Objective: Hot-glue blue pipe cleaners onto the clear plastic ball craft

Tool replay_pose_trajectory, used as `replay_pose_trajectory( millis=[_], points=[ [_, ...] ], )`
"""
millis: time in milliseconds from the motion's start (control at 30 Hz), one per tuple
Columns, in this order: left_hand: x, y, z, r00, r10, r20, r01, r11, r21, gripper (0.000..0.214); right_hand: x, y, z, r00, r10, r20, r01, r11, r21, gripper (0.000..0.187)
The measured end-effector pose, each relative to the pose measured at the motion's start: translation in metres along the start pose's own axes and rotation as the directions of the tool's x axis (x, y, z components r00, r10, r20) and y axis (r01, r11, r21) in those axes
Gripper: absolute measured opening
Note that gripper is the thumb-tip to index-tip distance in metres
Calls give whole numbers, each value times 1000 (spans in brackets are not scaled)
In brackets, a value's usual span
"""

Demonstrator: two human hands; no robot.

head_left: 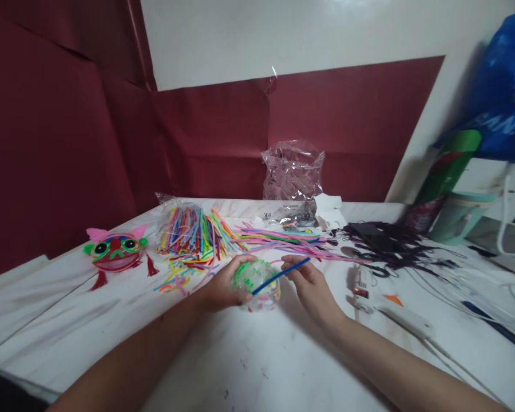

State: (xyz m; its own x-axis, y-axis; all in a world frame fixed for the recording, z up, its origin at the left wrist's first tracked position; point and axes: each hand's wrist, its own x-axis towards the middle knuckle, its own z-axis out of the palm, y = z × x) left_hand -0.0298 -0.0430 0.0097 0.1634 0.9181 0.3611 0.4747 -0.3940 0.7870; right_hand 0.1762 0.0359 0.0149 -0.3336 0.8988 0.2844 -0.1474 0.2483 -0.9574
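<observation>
My left hand (225, 286) is wrapped round the side of a rounded clear plastic container (264, 297), low over the table. Green, pink and yellow bits show in or on it; which of the two I cannot tell. Between the fingertips of my right hand (311, 286) is a blue pipe cleaner (278, 276). It slants down to the left across the front of the container, and whether it touches the plastic is unclear. Behind my left hand lie short coloured pipe cleaner pieces (184, 280).
A decorated mask with red tassels (115, 252) sits at the left. Bundled pipe cleaners (184, 232) and loose pink ones (283, 240) lie behind the hands. To the right are a glue gun (405, 321) with cable, dark strands (377, 243) and a pale green mug (457, 217).
</observation>
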Motion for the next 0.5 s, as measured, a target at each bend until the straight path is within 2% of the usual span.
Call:
replay_pose_trajectory(
  millis=[133,233,500],
  points=[
    [0,14,-2,995,85,55,-94,979,182,85,1,-3,-2,1000,15,21,-15,1000,-4,31],
    [1,14,-1,987,135,89,-154,953,259,77,5,-5,-6,1000,-3,13,3,1000,20,30],
    [0,6,4,976,202,82,-217,929,301,72,20,-25,-23,993,-70,-99,82,989,123,21]
  ],
)
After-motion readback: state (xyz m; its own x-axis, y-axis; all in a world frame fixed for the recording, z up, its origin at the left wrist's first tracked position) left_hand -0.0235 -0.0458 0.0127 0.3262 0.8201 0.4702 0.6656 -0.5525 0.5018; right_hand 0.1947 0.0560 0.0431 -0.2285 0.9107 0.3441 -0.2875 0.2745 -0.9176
